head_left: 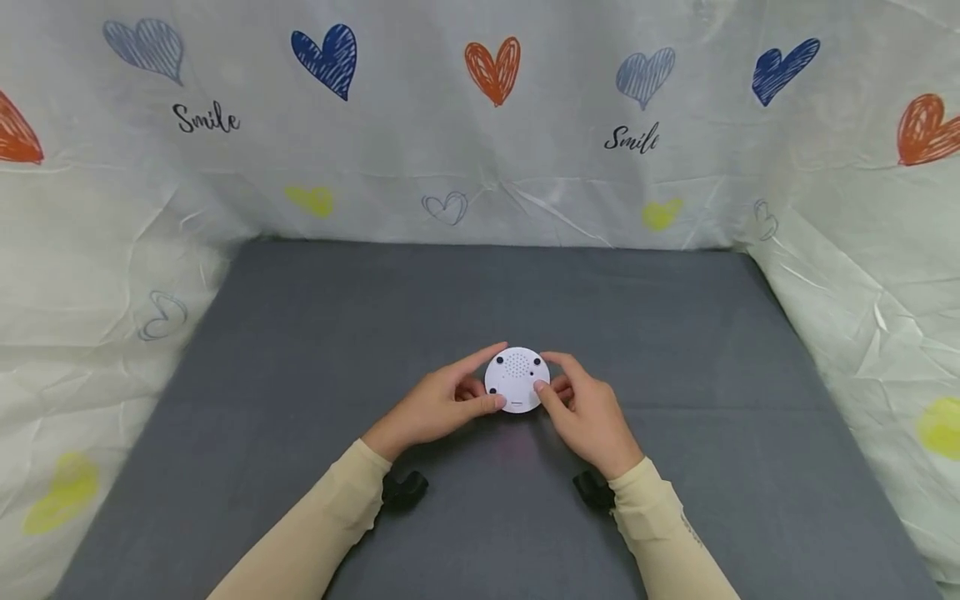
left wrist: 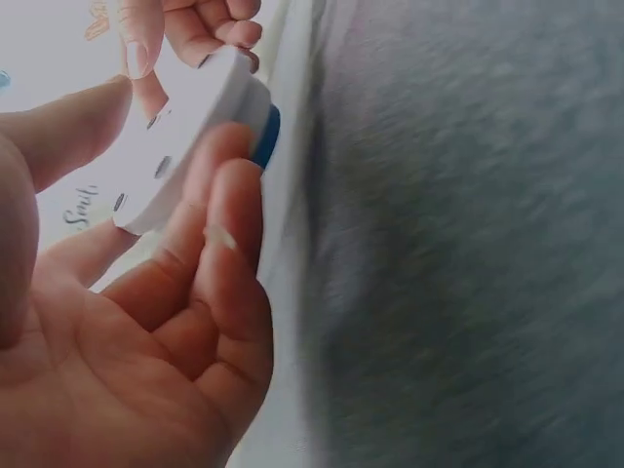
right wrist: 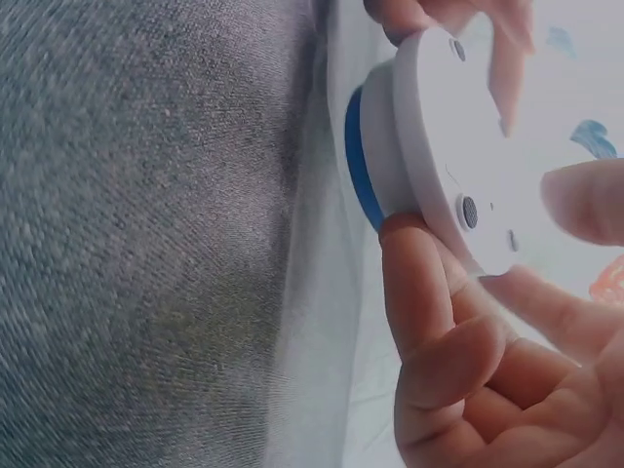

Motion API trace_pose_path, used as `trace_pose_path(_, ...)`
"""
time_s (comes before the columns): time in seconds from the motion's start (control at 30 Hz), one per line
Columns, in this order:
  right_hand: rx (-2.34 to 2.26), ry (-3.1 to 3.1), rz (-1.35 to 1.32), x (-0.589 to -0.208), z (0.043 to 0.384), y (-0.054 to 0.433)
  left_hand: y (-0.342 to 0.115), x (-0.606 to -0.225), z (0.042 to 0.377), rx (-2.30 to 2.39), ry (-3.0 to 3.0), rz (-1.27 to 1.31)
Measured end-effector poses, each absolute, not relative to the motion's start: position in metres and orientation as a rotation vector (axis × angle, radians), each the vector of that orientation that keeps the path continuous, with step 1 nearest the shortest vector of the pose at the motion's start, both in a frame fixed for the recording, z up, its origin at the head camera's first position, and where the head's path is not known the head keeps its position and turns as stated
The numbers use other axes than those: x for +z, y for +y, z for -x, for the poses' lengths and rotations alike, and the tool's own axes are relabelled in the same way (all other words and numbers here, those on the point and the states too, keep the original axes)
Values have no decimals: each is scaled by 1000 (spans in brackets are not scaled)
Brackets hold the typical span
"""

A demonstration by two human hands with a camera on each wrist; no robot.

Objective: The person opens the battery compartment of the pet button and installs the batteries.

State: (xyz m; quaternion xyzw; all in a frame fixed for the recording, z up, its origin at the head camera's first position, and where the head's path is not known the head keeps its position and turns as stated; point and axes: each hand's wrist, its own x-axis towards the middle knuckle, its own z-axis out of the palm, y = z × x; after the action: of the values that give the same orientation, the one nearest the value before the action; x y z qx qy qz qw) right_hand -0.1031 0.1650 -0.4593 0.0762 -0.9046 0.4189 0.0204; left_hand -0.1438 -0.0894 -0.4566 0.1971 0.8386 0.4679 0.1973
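Observation:
A round white device (head_left: 517,381) is held up above the table between both hands, its underside facing the head camera. That face has a patch of small speaker holes and dark round feet. From the side, the right wrist view shows the device (right wrist: 444,146) with a stepped white body and a blue layer on its far side. The left hand (head_left: 438,406) grips its left edge, thumb at the lower rim, index finger along the top. Curled fingers of the right hand (head_left: 596,421) support the right edge from behind, with the thumb over the underside.
A dark grey cloth (head_left: 337,308) covers the table. White sheeting (head_left: 555,167) printed with hearts and "Smile" stands behind it and along both sides. Black wrist mounts (head_left: 405,492) show below the hands, by the cream sleeves (head_left: 307,525).

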Motion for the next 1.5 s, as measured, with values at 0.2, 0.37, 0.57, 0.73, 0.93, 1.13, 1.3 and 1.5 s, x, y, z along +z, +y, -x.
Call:
trace_pose_path(0.2,1333,-2769,-294,-459,102,164,-90,-443,139,1217,2436,-569)
trace_pose_path(0.37,1425,-2734,-317,-459,100,164,-87,-435,139,1193,2437,-489)
trace_pose_path(0.57,1477,-2708,-359,-461,99,164,-84,-436,140,1217,2430,-417)
trace_pose_path(0.73,1381,-2760,-431,-462,100,166,-85,-440,140,1172,2465,-459)
trace_pose_path(0.93,1193,-2847,-468,-468,102,164,-77,-448,140,1032,2609,-519)
trace_pose_path(1.13,1087,-2843,-468,-471,101,160,-72,-452,136,903,2717,-553)
trace_pose_path(1.3,1052,-2845,-499,-470,101,158,-74,-454,136,826,2778,-567)
trace_pose_path(1.5,1022,-2874,-495,-464,102,166,-79,-456,133,806,2790,-530)
